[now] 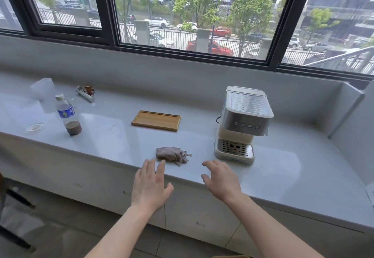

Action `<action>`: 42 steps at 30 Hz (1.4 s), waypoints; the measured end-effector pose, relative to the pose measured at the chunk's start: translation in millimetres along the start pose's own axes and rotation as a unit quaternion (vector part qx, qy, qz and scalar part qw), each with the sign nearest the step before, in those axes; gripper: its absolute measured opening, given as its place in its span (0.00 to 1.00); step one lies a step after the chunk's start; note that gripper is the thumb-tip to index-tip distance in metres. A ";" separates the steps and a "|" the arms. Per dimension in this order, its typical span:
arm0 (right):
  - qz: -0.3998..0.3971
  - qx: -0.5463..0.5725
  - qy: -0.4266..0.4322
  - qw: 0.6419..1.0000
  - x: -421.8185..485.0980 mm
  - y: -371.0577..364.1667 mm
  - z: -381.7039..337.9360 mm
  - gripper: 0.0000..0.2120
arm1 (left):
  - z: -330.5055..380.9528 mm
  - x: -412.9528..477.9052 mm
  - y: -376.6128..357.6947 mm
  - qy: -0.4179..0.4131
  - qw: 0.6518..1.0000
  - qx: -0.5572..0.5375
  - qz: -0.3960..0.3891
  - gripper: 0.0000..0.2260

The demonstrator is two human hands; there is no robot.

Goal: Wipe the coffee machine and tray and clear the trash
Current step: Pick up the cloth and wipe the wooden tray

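Note:
A cream and steel coffee machine [243,124] stands on the white counter [283,168] at the right. An empty wooden tray [156,120] lies mid-counter, left of the machine. A crumpled greyish-pink cloth [172,154] sits near the front edge between them. My left hand [150,187] hovers open with fingers straight, its fingertips just short of the cloth. My right hand [221,180] is open with relaxed fingers, over the counter edge in front of the machine. Neither hand holds anything.
A plastic bottle [67,114] with a little brown liquid stands at the left. Behind it are a clear plastic cup [43,90] and a torn wrapper [86,93]; a clear lid [34,127] lies flat beside the bottle. A window runs along the back.

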State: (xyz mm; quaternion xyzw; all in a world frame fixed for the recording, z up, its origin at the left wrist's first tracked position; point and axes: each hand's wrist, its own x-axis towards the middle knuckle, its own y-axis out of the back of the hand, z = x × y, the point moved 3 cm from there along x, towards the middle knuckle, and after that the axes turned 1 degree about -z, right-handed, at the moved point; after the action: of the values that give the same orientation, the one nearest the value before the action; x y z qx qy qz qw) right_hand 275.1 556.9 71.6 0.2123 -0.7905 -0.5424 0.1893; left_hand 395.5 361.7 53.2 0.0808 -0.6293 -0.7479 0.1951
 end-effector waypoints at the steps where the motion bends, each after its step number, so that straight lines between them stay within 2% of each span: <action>1: 0.000 0.001 -0.001 1.000 2.3 -0.3 1.4 0.19 | 0.0 3.7 0.0 0.000 1.000 -0.001 -0.001 0.33; 6: 0.004 0.011 -0.002 1.000 22.5 -2.6 13.9 0.19 | 8.8 30.0 -2.9 -0.008 1.000 0.001 0.003 0.33; 11: -0.007 0.014 0.015 1.000 56.2 -15.0 25.0 0.20 | 13.2 57.4 -11.1 0.000 1.000 0.020 0.002 0.27; 18: -0.037 0.021 0.029 0.999 96.2 -38.2 29.7 0.19 | -6.9 85.0 -29.0 0.030 0.998 0.039 -0.034 0.30; 22: -0.052 0.020 0.017 0.998 114.3 -49.8 30.9 0.19 | -20.2 103.9 -38.0 0.026 0.997 0.045 -0.051 0.28; 28: -0.068 0.020 -0.028 0.997 137.3 -67.6 23.9 0.20 | -41.2 141.6 -58.9 -0.002 0.995 0.011 -0.094 0.30; 42: -0.103 0.046 -0.147 0.983 152.4 -106.4 -35.1 0.20 | -84.6 203.5 -79.4 -0.165 0.972 -0.007 -0.169 0.25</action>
State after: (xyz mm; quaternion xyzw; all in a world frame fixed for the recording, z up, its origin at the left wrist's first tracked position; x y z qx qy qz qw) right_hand 179.8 412.9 -5.8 0.2191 -0.8078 -0.5472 0.0044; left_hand 226.1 215.1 -15.1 0.0599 -0.6244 -0.7778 -0.0407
